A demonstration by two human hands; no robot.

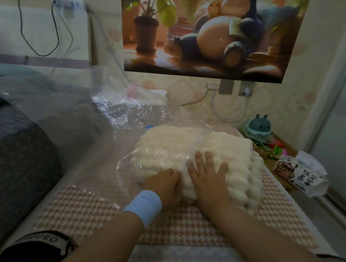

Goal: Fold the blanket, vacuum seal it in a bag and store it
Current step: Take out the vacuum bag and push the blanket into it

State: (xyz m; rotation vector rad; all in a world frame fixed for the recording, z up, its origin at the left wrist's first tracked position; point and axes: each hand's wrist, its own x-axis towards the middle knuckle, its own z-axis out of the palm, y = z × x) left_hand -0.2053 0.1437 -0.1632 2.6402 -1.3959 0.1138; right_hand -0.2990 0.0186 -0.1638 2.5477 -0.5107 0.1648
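On the houndstooth mat (177,223), centre: folded cream blanket (227,149), ribbed pile, lying flat. Left portion sits inside the clear bag (109,109). The bag mouth runs diagonally across the top of the blanket, and the right portion is bare.

Right hand (208,175): palm down, fingers straight and spread, pressing flat on the bare top just right of the bag mouth. It clasps nothing.

Left hand (165,182), pale blue wristband (144,204) on the wrist: fingers curled down at the near edge of the blanket, where the film meets the pile. Fingertips are hidden, so I cannot tell whether it pinches film or pile.

Edges: the right side of the blanket lies close to the right border of the mat. A tissue pack (300,174) and a small teal figure (259,125) sit beyond that border, apart from the blanket. The rest of the bag trails left and back, crumpled, partly over the grey bedcover (12,142). Open mat shows between the blanket and the person, under both forearms.
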